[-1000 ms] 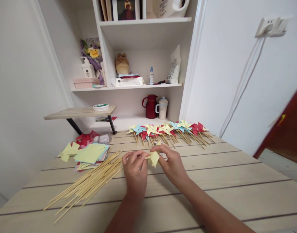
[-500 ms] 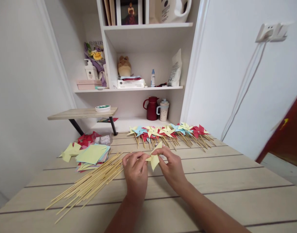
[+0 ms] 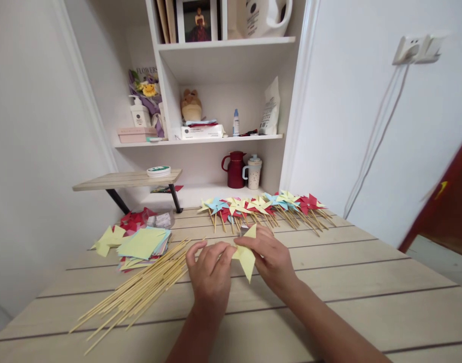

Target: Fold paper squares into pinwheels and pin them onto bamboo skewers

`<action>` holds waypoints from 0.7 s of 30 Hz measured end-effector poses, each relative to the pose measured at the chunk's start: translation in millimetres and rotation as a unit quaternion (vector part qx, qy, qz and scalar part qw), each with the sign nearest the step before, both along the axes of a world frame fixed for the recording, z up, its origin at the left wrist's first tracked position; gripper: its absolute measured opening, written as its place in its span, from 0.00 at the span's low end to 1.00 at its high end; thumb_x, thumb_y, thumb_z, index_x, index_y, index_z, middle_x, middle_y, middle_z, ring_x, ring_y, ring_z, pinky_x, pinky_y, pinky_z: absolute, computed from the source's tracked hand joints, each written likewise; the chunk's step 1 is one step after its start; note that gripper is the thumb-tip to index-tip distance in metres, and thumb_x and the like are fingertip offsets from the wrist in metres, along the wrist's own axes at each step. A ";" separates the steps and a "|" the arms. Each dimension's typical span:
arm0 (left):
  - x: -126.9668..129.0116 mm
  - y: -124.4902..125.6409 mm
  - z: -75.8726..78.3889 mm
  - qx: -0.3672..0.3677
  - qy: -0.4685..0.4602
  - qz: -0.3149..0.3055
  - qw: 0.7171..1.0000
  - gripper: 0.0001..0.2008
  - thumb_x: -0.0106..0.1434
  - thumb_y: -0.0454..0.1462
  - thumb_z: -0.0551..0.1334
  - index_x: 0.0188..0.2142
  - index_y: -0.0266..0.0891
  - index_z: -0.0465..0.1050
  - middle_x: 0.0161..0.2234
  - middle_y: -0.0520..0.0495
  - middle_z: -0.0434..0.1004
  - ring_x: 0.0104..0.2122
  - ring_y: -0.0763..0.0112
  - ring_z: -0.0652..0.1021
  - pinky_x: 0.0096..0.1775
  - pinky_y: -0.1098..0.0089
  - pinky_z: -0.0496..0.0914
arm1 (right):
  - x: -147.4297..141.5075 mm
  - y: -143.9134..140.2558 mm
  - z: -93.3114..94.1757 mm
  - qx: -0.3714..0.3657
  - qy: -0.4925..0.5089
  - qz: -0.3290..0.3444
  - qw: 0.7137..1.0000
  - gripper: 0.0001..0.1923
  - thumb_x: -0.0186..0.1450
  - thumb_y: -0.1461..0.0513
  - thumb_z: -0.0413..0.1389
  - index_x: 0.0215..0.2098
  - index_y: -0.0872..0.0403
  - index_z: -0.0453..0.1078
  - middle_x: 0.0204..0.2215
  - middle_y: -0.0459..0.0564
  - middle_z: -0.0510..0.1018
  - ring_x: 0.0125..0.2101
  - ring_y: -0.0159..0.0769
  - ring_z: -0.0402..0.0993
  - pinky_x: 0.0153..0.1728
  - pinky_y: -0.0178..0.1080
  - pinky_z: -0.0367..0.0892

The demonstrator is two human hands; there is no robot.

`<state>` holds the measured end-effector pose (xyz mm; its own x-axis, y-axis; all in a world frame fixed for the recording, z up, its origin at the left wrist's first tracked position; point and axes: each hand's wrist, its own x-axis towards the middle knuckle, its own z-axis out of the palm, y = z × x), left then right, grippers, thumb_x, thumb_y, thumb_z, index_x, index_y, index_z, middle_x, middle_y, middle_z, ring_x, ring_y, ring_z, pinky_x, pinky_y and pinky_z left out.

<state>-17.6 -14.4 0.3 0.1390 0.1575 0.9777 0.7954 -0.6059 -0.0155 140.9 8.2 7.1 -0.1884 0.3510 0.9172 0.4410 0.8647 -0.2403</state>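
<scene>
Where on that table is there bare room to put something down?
The right side of the table is bare, from the right hand to the wall edge, below the finished pinwheels. The near edge under both forearms is bare too. The left is crowded: bamboo sticks fan out beside the paper squares, close to the left hand holding the yellow pinwheel.

Top-shelf jug [image 3: 266, 15] cut off above

Two bare forearms are seen entering from the lower edge, each ending in a bare hand: the left hand [image 3: 210, 277] and the right hand [image 3: 272, 259]. No sleeves, gloves, rings, watches or bracelets are worn. Short, unpainted fingernails are shown on the fingers.
</scene>
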 end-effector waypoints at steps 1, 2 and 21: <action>0.0 -0.3 0.1 0.003 0.001 0.002 1.000 0.13 0.63 0.25 0.58 0.37 0.43 0.74 0.33 0.51 0.82 0.32 0.73 0.79 0.49 0.62 0.61 | -0.1 0.7 -0.5 0.011 0.000 -0.002 1.000 0.15 0.66 0.69 0.52 0.42 0.47 0.76 0.28 0.48 0.77 0.31 0.38 0.71 0.42 0.46 0.69; 0.1 -0.6 0.2 0.006 0.000 0.003 1.000 0.12 0.63 0.25 0.58 0.37 0.43 0.74 0.33 0.51 0.82 0.32 0.73 0.79 0.49 0.61 0.61 | -0.4 1.4 -1.2 0.024 0.002 -0.005 1.000 0.15 0.66 0.69 0.52 0.42 0.47 0.76 0.28 0.48 0.76 0.30 0.37 0.70 0.43 0.46 0.69; 10.8 1.2 -7.2 -0.021 -0.071 0.006 0.997 0.11 0.64 0.25 0.58 0.37 0.41 0.74 0.34 0.51 0.79 0.35 0.71 0.78 0.48 0.61 0.63 | -10.8 -3.4 -7.7 0.046 0.002 -0.093 0.995 0.10 0.66 0.70 0.50 0.37 0.52 0.71 0.25 0.46 0.73 0.29 0.36 0.66 0.41 0.45 0.64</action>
